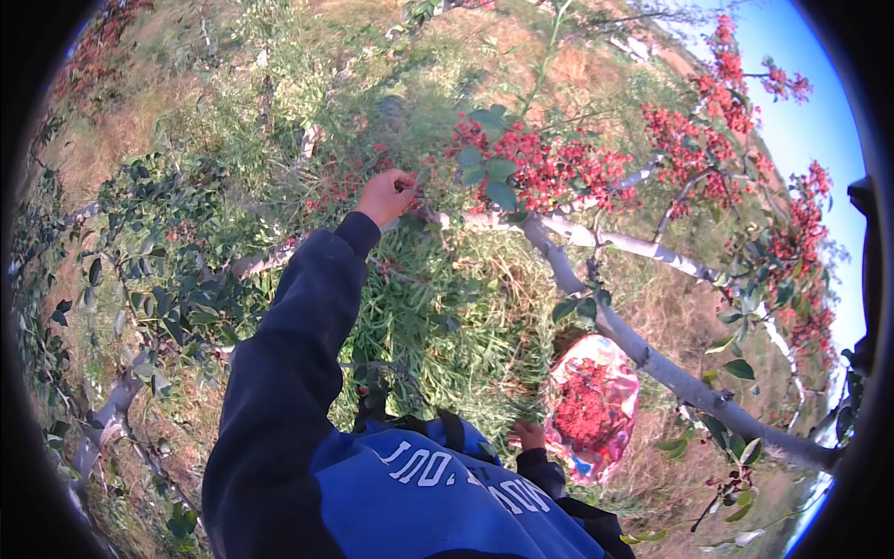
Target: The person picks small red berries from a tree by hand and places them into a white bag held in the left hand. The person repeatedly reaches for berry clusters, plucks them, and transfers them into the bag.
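Note:
My left hand point(387, 196) reaches out to a pale branch point(482, 221), with thumb and fingers pinched at a small cluster of red berries point(413, 183). That cluster is partly hidden by the fingers and blurred. Low in the view, my right hand point(529, 434) is at the near left rim of a pink-and-white plastic bag point(624, 391). Whether its fingers grip the rim is too small to tell. The bag's mouth gapes, and a heap of picked red berries point(583, 402) lies inside it.
Dense red berry clusters point(552, 164) hang along the branch to the right. A thick grey limb point(670, 377) slants past the bag's right side. Leafy twigs point(174, 307) spread at left. Green grass point(412, 328) and dry grass cover the ground below.

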The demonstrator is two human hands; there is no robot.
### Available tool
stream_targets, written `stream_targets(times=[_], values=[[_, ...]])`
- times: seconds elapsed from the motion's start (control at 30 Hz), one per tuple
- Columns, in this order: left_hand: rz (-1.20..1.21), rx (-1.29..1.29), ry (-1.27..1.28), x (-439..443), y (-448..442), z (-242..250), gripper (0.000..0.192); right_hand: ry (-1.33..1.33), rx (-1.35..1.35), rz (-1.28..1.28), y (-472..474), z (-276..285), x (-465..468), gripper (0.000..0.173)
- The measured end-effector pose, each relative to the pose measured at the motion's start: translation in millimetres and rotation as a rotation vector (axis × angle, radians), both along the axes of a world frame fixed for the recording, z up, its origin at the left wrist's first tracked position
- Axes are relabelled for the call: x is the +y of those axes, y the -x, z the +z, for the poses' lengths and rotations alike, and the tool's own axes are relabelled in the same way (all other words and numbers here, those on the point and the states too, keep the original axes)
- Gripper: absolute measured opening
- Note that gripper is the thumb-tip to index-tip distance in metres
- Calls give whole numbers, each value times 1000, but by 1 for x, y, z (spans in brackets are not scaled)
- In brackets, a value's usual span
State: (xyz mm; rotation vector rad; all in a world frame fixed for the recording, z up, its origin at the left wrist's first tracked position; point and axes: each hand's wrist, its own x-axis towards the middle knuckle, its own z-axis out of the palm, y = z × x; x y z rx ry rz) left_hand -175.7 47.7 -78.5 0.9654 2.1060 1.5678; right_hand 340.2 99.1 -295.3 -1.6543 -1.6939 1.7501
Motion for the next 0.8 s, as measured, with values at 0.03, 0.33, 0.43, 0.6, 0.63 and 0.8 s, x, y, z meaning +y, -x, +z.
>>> stream_targets(times=[0.03,0.33,0.43,0.6,0.63,0.8], values=[[30,65,-47,2,-2,-1,15,54,47,-40,1,0,3,19],[-98,-68,-59,-10,-34,12,11,-16,-110,51,3,-5,3,23],[-89,-538,-265,-28,-37,36,15,136,201,-60,8,15,4,16],[-240,-710,-393,-53,-68,64,18,67,277,-16,57,93,15,20],[-243,-727,-405,-55,-75,69,19,31,317,13,71,112,17,20],[-231,-725,-478,-66,-113,82,21,-82,563,300,140,207,14,18]])
